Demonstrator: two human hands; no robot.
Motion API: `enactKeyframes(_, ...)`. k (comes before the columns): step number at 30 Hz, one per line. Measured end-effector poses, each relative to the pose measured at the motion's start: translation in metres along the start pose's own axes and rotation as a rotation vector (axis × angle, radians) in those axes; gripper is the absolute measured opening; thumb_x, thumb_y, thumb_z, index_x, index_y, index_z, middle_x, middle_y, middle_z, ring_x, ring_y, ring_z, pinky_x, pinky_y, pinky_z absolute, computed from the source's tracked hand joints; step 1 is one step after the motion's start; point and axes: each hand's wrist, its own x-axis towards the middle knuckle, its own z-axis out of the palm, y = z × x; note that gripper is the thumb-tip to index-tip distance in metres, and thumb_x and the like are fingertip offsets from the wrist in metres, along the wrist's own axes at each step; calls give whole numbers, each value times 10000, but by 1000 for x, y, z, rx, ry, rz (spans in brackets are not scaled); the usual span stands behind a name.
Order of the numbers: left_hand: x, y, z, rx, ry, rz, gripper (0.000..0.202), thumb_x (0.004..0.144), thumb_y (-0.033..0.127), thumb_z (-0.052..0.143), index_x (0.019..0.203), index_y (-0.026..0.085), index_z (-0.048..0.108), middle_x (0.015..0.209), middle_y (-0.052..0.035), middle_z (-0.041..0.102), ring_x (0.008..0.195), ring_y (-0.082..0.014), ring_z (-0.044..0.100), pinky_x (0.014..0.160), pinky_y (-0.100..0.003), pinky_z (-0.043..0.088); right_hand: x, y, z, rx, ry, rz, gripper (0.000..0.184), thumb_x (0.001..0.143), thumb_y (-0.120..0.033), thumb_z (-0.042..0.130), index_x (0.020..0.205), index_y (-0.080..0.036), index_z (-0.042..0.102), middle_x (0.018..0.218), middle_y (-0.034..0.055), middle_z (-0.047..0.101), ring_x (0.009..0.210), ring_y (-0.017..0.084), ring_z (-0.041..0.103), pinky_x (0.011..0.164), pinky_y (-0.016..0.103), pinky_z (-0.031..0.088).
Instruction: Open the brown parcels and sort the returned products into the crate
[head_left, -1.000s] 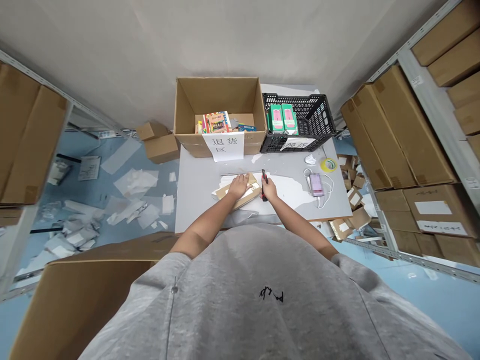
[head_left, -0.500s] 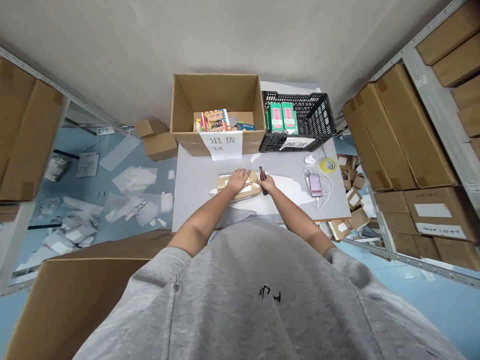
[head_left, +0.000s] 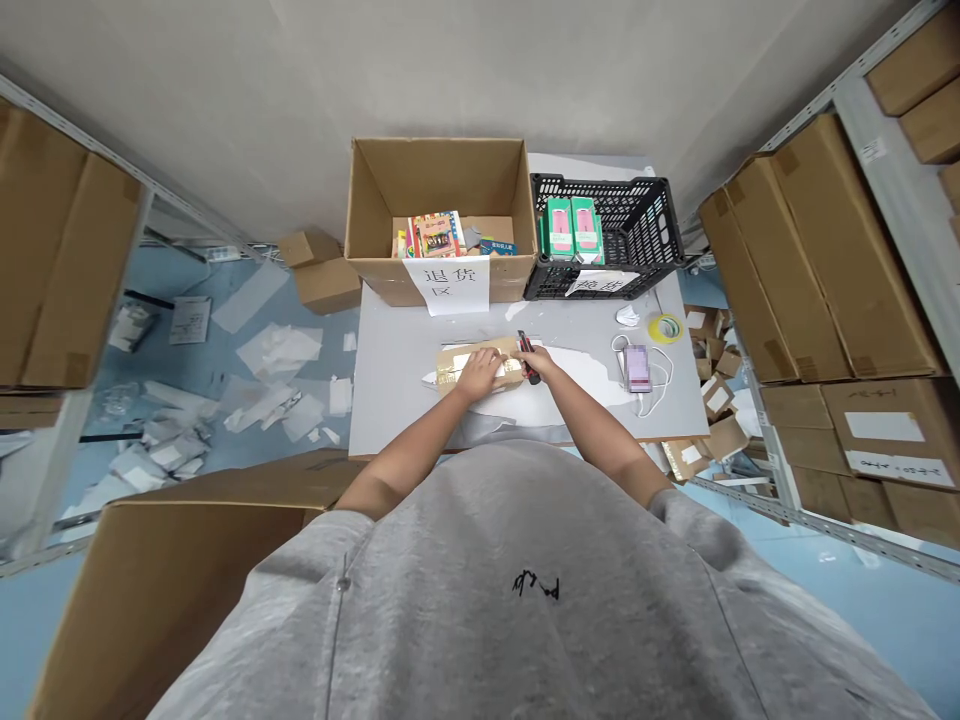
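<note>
The left hand (head_left: 478,376) lies spread, pressing down a flat taped cardboard parcel (head_left: 510,368) on the grey counter (head_left: 397,370). The right hand (head_left: 537,364) grips a utility knife (head_left: 526,358) at the parcel's right end; blade contact is too small to confirm.

A cardboard mailer (head_left: 451,368) lies on the table (head_left: 397,350), in front of a carton (head_left: 450,190).

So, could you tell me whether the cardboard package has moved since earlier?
Yes, the package has turned, now lying almost parallel to the table's front edge.
</note>
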Motion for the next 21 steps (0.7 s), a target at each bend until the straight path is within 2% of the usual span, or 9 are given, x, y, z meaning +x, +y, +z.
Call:
enactKeyframes(5,10,19,14,15,25,-59,725,859,699,727,1349,177,611,1306,-180,587,1232,-361,520,1032,-455,393,2,-3,-2,-24,70,43,326,876,-254,836,865,-221,512,482,-85,521,379,115,498,397,221,453)
enactKeyframes(10,15,24,15,56,6,-66,769,793,680,801,1321,159,598,1275,-189,589,1198,-377,520,996,-463,390,4,-15,-2,-231,203,-3,484,718,-313,973,987,-201,586,582,-77,578,436,115,550,425,209,456)
enactKeyframes(13,14,28,16,90,8,-94,723,808,646,804,1301,157,604,1251,-203,596,1194,-394,526,981,-475,392,1,-19,1,-347,247,-39,483,741,-316,947,1076,-202,618,679,-44,649,489,124,609,461,204,476)
enactKeyframes(16,11,29,18,89,18,-118,704,823,648,788,1294,159,605,1245,-215,603,1194,-402,536,980,-479,394,-2,-18,3,-367,207,-71,455,771,-316,917,1103,-197,629,705,-36,666,507,129,633,480,206,491)
enactKeyframes(19,7,28,21,69,8,-113,734,815,663,789,1306,154,595,1262,-217,605,1205,-399,538,991,-472,393,-1,-14,2,-341,136,-76,483,739,-336,942,1075,-183,631,674,-43,651,483,130,615,474,215,490)
enactKeyframes(21,6,27,22,64,2,-115,763,809,666,796,1325,146,582,1276,-217,605,1210,-396,538,994,-469,394,1,-14,0,-364,141,-45,518,714,-366,960,1066,-181,628,674,-39,654,481,134,614,478,224,489)
